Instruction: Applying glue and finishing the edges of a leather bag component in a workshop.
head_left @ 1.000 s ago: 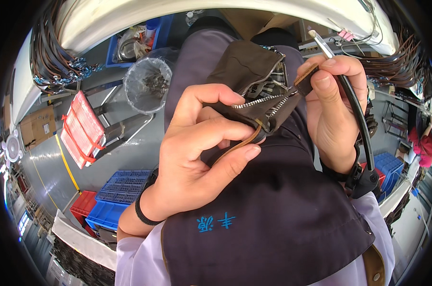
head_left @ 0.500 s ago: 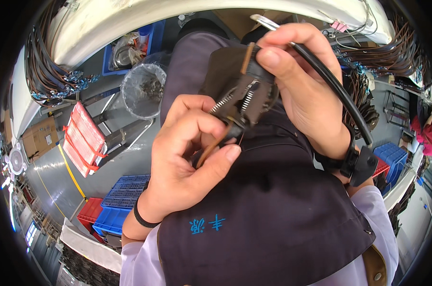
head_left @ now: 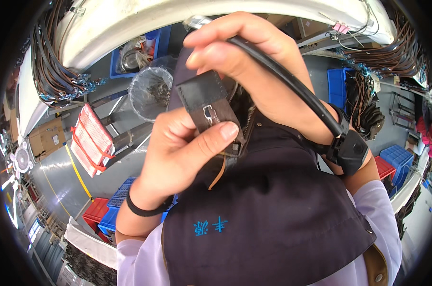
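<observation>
My left hand (head_left: pixel 175 152) grips a small brown fabric pouch (head_left: pixel 226 113) with zips along its edges, the thumb pressed on its face. A stitched black end tab (head_left: pixel 202 91) stands up from it, with a metal zip pull below. A narrow tan strip (head_left: pixel 218 175) hangs under the pouch. Just above the tab is my right hand (head_left: pixel 259 85), its fingers and thumb curled towards each other. It holds a tool with a long black handle (head_left: pixel 292 78), lying across the hand towards the wrist; its metal end sticks out past the index finger. Part of the pouch is hidden behind the right hand.
Beyond my knees curves a white worktable edge (head_left: pixel 130 24), with bundles of brown straps (head_left: pixel 58 81) hanging at both sides. A lined waste bin (head_left: pixel 142 97) and a blue crate (head_left: pixel 113 66) stand on the floor. A red-and-white padded seat (head_left: pixel 92 140) is at the left.
The pouch has been turned, so its black tab and zip pull now face up. My right hand has shifted left with the tool, its fingertips off the pouch they held before.
</observation>
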Demonstrator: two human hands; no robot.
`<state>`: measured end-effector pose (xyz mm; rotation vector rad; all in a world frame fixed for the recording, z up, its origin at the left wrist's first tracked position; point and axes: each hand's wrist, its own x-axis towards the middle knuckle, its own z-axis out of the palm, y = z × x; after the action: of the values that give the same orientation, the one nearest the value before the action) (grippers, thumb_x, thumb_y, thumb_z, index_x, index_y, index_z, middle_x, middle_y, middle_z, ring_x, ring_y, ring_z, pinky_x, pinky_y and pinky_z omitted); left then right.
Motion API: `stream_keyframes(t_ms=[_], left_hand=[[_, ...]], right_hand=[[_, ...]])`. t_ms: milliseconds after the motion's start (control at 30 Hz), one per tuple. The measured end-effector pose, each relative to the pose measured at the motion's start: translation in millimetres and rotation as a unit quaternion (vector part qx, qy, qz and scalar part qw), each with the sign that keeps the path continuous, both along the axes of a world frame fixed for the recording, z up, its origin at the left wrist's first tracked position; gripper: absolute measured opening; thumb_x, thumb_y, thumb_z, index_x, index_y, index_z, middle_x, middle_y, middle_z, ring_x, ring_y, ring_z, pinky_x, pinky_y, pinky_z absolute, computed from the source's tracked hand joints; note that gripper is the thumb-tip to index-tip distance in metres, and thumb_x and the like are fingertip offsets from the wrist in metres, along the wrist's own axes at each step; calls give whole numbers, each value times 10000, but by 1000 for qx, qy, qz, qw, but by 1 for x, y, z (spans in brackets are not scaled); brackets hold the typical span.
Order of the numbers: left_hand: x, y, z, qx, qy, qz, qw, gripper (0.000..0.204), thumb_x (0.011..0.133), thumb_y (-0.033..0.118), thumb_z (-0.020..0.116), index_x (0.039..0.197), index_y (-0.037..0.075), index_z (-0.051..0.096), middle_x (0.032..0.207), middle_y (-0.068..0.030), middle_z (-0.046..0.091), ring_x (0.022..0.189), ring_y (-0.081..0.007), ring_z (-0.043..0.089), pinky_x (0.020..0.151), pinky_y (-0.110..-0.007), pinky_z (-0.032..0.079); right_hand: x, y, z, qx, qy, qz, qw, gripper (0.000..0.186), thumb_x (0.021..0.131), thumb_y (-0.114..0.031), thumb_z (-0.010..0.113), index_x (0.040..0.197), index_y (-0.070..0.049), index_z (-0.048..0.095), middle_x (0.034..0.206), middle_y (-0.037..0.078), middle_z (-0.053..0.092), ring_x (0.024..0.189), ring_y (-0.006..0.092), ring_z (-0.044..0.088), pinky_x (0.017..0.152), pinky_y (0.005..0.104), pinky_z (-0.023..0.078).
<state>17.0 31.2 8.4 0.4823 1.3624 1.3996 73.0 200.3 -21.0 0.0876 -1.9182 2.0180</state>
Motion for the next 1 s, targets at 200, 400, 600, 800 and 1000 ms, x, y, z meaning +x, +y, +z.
stream_keyframes(t_ms=[200,400,600,800,1000], left_hand=[[18,-8,-9,61,-43,150,986,75,891,70,592,854,7,610,754,26,584,665,-25,482,590,-188,383],[19,-6,-7,65,-43,139,987,82,901,70,577,886,0,616,758,29,579,666,-18,469,587,-184,374],[21,-5,-5,95,8,128,987,88,907,66,566,898,-5,617,762,27,581,672,-13,467,574,-179,370],[22,-8,-10,88,7,119,989,91,909,66,562,888,-7,613,747,31,578,663,-12,461,574,-180,378],[30,-7,-7,75,13,149,986,90,910,62,559,869,1,610,718,51,542,638,-7,425,557,-181,352]], right_hand=[[48,8,9,-30,-66,-91,993,417,952,-309,384,1185,31,448,751,55,531,649,94,478,574,212,362],[70,-8,23,-21,-28,-63,997,207,911,-202,536,956,-16,457,667,68,552,518,92,522,449,201,355],[62,-13,21,253,111,-45,960,162,749,-60,639,856,47,581,656,100,584,472,190,454,446,321,335],[68,-15,20,157,94,-83,980,91,770,-64,599,784,21,568,593,57,527,454,186,415,449,314,298],[63,-20,12,211,60,-137,966,75,762,-43,596,790,24,579,569,62,516,436,199,432,438,311,299]])
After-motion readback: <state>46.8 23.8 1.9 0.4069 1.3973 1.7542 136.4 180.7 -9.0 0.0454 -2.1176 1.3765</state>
